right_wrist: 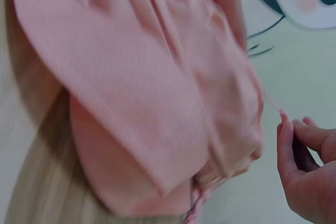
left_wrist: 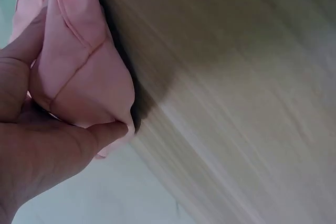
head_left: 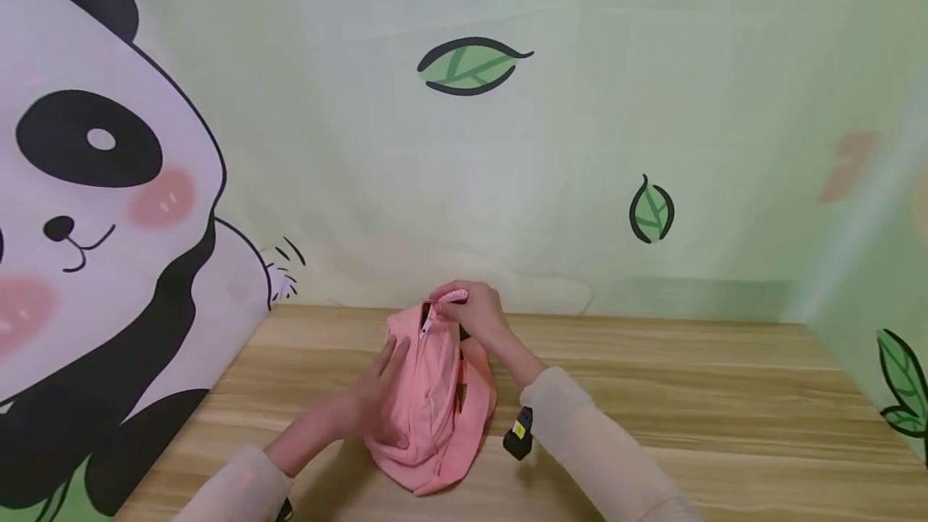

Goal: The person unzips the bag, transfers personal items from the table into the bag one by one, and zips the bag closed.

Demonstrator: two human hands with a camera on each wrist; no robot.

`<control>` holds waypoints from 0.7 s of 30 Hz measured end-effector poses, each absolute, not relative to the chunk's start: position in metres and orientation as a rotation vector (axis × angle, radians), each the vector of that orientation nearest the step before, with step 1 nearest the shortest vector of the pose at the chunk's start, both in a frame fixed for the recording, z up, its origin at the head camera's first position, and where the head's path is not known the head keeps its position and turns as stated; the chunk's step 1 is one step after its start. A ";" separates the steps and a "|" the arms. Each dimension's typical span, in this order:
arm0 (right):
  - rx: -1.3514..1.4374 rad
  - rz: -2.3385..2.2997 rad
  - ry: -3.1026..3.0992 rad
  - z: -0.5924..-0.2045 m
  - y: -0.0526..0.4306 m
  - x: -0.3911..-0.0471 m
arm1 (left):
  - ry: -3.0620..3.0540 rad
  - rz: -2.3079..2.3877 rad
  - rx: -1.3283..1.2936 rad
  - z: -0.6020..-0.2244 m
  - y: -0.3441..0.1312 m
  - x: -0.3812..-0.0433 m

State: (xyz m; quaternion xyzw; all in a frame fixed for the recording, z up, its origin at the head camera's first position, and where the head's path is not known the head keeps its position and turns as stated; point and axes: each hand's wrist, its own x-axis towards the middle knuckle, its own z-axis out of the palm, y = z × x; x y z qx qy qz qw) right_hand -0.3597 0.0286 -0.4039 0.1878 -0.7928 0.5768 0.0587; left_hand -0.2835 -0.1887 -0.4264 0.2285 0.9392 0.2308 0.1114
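Observation:
A pink fabric bag [head_left: 435,417] with a zipper along its upper face sits on the wooden table. My left hand [head_left: 377,397] grips its left side, fingers spread across the cloth. In the left wrist view, the thumb and fingers of my left hand [left_wrist: 47,140] press into the bag [left_wrist: 89,72] near one edge. At the bag's far end, my right hand [head_left: 474,312] pinches the zipper pull [head_left: 434,314]; a short dark gap shows beside the slider. The right wrist view has my right hand [right_wrist: 310,166] pinching a thin pink end, stretched from the bag [right_wrist: 157,77].
A wide pink strap [head_left: 478,409] hangs along the bag's right side. A small black device with a yellow label [head_left: 518,433] is by the right sleeve. Behind the wooden table [head_left: 652,393] stands a green backdrop [head_left: 580,103] printed with a panda and leaves.

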 end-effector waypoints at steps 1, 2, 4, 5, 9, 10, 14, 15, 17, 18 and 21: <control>0.540 1.751 -2.416 -0.404 0.031 -0.363 | 2.761 0.690 0.691 -0.429 -0.188 -0.283; 0.533 1.750 -2.442 -0.404 0.033 -0.366 | 2.765 0.706 0.702 -0.431 -0.188 -0.282; 0.567 1.704 -2.498 -0.406 0.038 -0.368 | 2.753 0.771 0.693 -0.433 -0.188 -0.281; 0.590 1.692 -2.514 -0.407 0.041 -0.367 | 2.748 0.793 0.680 -0.434 -0.187 -0.280; 0.664 1.609 -2.559 -0.412 0.050 -0.363 | 2.731 0.786 0.662 -0.426 -0.185 -0.280; 0.692 1.568 -2.572 -0.413 0.051 -0.362 | 2.722 0.771 0.677 -0.422 -0.184 -0.280; 0.793 1.426 -2.619 -0.416 0.055 -0.357 | 2.702 0.707 0.749 -0.406 -0.183 -0.287; 0.819 1.413 -2.617 -0.416 0.056 -0.356 | 2.692 0.733 0.743 -0.402 -0.183 -0.291; 0.835 1.411 -2.614 -0.416 0.057 -0.354 | 2.690 0.776 0.710 -0.397 -0.184 -0.303; 0.833 1.414 -2.610 -0.416 0.057 -0.353 | 2.688 0.804 0.697 -0.396 -0.184 -0.309; 0.809 1.430 -2.605 -0.415 0.060 -0.351 | 2.701 0.844 0.675 -0.396 -0.182 -0.329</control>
